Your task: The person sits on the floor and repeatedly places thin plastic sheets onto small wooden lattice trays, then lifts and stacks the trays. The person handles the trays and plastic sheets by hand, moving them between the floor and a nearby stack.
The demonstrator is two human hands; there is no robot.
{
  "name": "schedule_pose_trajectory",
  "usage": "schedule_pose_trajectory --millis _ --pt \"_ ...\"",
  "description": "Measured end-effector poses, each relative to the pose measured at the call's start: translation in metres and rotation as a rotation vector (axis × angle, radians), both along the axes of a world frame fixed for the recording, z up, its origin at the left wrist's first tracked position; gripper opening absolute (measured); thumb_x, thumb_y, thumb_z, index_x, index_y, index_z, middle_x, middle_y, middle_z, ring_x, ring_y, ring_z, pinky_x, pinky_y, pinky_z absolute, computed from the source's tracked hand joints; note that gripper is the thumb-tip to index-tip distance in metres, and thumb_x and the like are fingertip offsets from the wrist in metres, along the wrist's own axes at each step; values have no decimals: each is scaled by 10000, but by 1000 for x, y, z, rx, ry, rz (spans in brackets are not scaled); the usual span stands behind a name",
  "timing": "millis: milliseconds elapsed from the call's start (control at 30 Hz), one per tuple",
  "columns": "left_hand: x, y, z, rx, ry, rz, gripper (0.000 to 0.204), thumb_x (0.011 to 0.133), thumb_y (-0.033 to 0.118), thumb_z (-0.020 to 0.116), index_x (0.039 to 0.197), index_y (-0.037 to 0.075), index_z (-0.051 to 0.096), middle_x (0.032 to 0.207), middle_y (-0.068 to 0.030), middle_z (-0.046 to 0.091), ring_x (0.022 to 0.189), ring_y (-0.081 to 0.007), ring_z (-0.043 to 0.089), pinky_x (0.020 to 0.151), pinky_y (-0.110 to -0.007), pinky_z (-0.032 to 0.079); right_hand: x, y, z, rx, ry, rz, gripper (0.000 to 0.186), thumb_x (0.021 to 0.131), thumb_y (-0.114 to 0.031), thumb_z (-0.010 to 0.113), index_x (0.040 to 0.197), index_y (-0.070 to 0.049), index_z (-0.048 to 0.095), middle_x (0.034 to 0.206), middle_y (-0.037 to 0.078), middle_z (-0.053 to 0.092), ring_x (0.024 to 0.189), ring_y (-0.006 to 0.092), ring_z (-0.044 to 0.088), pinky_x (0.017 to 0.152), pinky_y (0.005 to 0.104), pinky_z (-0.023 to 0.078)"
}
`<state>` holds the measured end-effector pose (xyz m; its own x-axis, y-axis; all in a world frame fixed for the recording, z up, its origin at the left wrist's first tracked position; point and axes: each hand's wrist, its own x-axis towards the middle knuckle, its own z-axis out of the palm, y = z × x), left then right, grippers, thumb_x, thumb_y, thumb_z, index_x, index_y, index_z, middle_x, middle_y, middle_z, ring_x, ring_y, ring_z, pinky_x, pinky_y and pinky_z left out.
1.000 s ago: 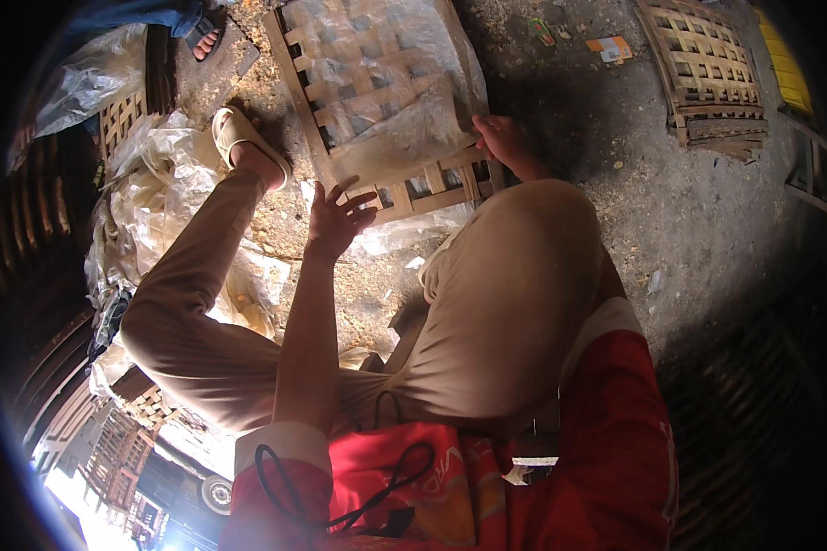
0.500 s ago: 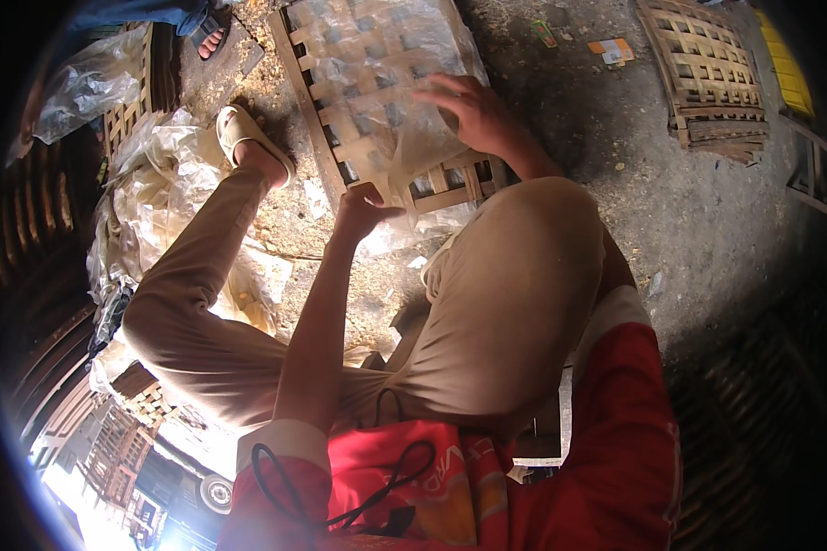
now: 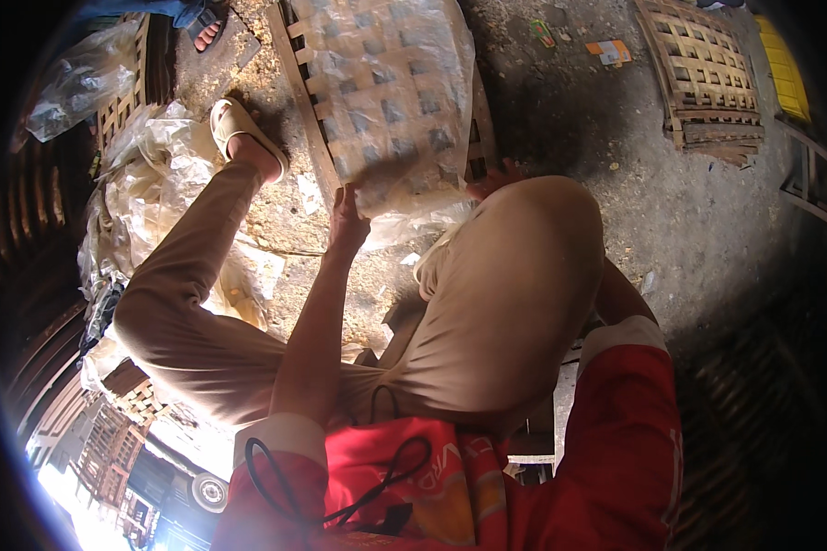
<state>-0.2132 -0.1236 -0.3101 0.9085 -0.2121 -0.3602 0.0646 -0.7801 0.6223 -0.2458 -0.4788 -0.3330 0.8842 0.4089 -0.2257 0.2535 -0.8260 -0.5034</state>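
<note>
A clear plastic sheet lies over a woven slatted wooden crate on the ground in front of me. My left hand is closed on the sheet at the crate's near left corner, its thumb side turned up. At the near right corner my right hand holds the sheet's edge against the crate. My raised right knee hides most of that hand and its wrist; only some fingers show. Between the two hands the sheet's near edge hangs down in loose folds.
Crumpled plastic sheeting is heaped at the left, beside my sandalled foot. Another person's foot is at the far left. Slatted wooden panels lie stacked at the far right, near a yellow crate. Wood shavings litter the ground.
My right hand has come down from above the sheet to the crate's near right corner. My left hand has closed on the sheet, which now lies flatter and covers more of the slats.
</note>
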Motion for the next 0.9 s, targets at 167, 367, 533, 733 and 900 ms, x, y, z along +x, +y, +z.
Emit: schedule_pose_trajectory --millis 167,367,533,733,900 --pt "1 -4 -3 -10 -10 -6 776 722 -141 642 1418 99 398 1249 -238 470 1018 -438 601 763 -477 574 -8 1 3 -50 121 -359 472 812 -494 696 1131 -152 626 1021 69 695 965 340 636 903 543 461" --pt "-1 1 -2 21 24 2 833 727 -146 631 1456 171 380 1285 -222 442 1017 -423 604 716 -444 574 43 27 18 -40 116 -634 541 782 -584 739 1074 -140 632 947 119 702 865 343 677 754 454 522" --pt "17 -8 24 117 196 -101 875 713 -141 652 1470 190 367 1332 -217 410 1057 -418 612 759 -437 591 55 -3 -6 122 305 -180 426 757 -427 787 960 -92 618 824 145 669 801 314 674 701 407 503" --pt "134 44 54 387 447 -668 879 621 28 858 1410 149 488 1323 -202 539 1066 -370 658 862 -461 578 30 -13 -23 5 229 21 464 714 -412 838 969 -94 617 765 114 660 708 244 652 647 375 508" --pt "220 39 137 -636 122 969 525 1038 337 459 1472 42 430 1467 -140 501 1225 -244 585 962 -394 498 33 -46 -47 91 163 5 514 674 -428 882 974 -100 623 722 87 656 636 178 633 601 348 518"
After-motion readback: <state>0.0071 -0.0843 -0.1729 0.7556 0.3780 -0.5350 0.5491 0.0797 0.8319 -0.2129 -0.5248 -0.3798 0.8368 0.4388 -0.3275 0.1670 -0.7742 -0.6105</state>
